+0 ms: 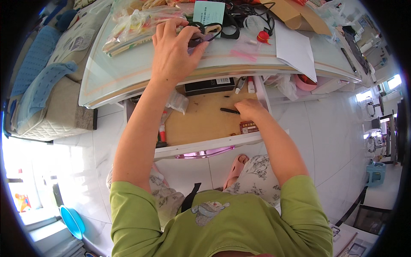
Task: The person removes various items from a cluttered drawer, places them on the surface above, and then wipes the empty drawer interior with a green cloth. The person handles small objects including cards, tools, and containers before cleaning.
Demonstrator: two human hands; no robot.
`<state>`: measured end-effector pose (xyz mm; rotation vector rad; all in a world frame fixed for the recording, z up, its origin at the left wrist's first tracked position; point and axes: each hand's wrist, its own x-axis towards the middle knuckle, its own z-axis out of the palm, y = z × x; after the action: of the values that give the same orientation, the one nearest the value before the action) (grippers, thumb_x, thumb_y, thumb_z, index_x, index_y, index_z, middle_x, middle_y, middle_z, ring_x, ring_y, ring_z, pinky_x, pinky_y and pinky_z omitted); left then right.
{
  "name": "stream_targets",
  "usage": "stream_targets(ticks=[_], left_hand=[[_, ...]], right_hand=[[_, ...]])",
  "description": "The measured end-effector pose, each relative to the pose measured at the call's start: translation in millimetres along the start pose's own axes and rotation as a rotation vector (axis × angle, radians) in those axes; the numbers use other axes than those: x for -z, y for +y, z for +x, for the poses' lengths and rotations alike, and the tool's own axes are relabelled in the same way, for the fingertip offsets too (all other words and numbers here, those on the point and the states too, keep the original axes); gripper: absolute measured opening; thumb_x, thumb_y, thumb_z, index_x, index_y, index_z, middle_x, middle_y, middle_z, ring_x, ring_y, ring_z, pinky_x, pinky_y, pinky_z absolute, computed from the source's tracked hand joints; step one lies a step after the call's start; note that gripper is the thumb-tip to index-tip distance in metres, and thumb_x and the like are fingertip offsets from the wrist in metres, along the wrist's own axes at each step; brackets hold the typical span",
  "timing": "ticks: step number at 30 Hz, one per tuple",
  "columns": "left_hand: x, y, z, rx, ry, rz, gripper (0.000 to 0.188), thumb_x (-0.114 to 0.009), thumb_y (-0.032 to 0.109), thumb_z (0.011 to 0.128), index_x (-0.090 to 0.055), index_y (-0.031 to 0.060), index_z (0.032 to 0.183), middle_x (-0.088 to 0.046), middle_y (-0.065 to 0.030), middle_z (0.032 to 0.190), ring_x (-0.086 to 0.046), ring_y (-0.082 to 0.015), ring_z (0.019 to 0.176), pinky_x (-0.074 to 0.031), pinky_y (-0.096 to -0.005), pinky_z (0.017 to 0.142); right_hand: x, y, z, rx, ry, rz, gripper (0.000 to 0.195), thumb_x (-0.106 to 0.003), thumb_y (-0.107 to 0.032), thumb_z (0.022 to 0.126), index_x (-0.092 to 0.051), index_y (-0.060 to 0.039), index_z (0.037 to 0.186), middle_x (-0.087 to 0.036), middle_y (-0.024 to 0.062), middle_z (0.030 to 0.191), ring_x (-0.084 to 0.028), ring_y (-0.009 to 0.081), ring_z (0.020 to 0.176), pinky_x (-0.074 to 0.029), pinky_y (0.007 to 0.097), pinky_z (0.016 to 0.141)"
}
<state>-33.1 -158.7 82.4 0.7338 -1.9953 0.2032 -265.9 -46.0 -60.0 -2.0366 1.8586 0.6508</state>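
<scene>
An open drawer juts out beneath a glass-topped table. Inside it my right hand grips one end of a black pen-like object, near a dark red card bearing writing. Above the tabletop, my left hand has its fingers curled around a dark strap-like item; how firmly it is held cannot be told. At the drawer's back lie a black box and white tubes. A clear plastic bag and a red-and-white tube are at its left.
On the tabletop are plastic-wrapped sticks, a pale green booklet, black cables, a red-capped item, white paper and a cardboard piece. A sofa stands at left. The drawer front reaches close to my legs.
</scene>
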Motion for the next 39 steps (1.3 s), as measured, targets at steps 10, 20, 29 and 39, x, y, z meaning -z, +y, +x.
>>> stream_targets(ticks=[10,20,29,39], left_hand=[[4,5,-3,-0.109,-0.136,-0.075,0.029,-0.078,0.025,0.077,-0.074,0.0185,0.104,-0.059,-0.0022,0.116,-0.049,-0.0279,0.114,-0.039,-0.0446,0.097],[6,5,1,-0.200,-0.225,-0.161,0.032,-0.069,0.004,0.077,-0.069,0.0145,0.107,-0.058,-0.0014,0.130,-0.049,-0.0306,0.117,-0.038,-0.0446,0.102],[-6,3,-2,-0.087,-0.140,0.103,0.022,-0.066,0.007,0.080,-0.071,0.0126,0.101,-0.058,0.0020,0.135,-0.050,-0.0304,0.120,-0.040,-0.0448,0.101],[12,20,6,-0.088,-0.056,0.035,0.026,-0.060,0.003,0.065,-0.058,0.0048,0.091,-0.056,-0.0187,0.124,-0.047,-0.0405,0.118,-0.038,-0.0517,0.099]], right_hand=[[84,0,-93,0.384,0.551,0.568,0.025,-0.068,-0.007,0.084,-0.064,-0.0060,0.108,-0.067,0.0122,0.097,-0.067,0.0298,0.086,-0.053,0.0396,0.076],[121,35,-80,-0.142,1.415,0.040,0.025,-0.067,-0.005,0.079,-0.075,-0.0137,0.102,-0.069,-0.0017,0.090,-0.054,0.0209,0.093,-0.040,0.0378,0.084],[139,34,-37,-0.248,1.307,-0.011,0.031,-0.063,-0.007,0.078,-0.077,-0.0190,0.102,-0.070,-0.0051,0.093,-0.054,0.0212,0.095,-0.038,0.0387,0.084],[123,31,-48,-0.186,1.433,0.101,0.041,-0.066,-0.004,0.080,-0.071,-0.0218,0.116,-0.065,-0.0041,0.117,-0.054,0.0226,0.108,-0.043,0.0399,0.091]])
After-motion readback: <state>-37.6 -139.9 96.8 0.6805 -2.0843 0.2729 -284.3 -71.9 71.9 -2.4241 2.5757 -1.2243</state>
